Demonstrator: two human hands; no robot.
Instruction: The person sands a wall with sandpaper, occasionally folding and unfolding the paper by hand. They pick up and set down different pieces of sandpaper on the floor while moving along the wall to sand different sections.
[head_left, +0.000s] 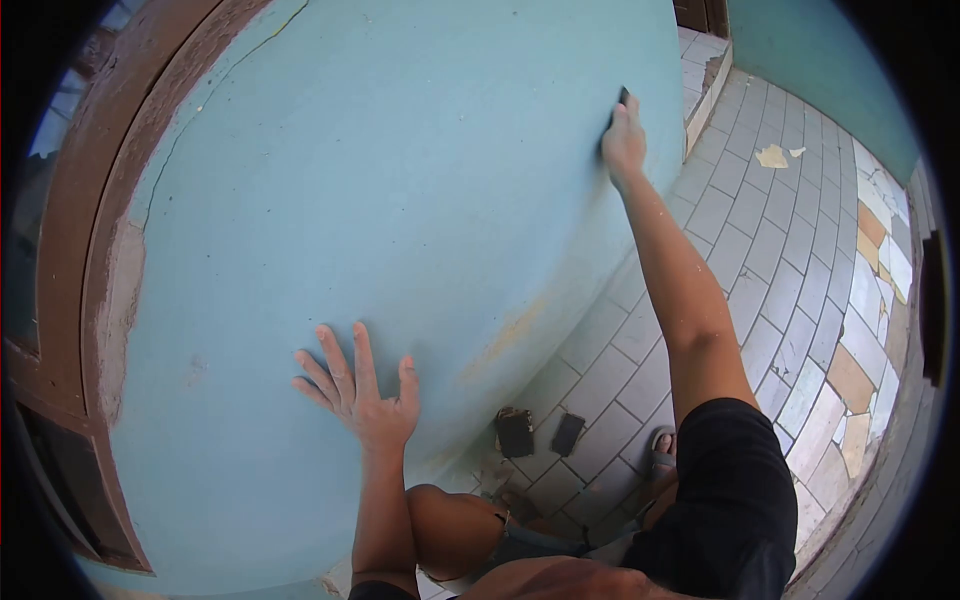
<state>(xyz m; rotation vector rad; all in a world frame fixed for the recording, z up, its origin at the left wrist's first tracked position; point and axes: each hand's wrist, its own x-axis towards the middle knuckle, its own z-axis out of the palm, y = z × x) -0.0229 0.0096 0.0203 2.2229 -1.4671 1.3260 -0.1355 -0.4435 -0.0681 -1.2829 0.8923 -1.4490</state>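
Right hand [624, 145] is closed around a small black object [624, 96], held against the upper right of the pale blue painted wall [350, 200]. Left hand [378, 408] is laid on the wall's lower part, its fingers spread wide. A brown window frame [68, 210] is noted along the wall's left side; two dark rectangular blocks [515, 433] are seen near its foot, on grey floor tiles [710, 210].

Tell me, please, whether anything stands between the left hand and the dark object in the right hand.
Nothing visible stands in the way: between the left hand and the dark object that the right hand holds at the blue wall, only the wall's surface shows.
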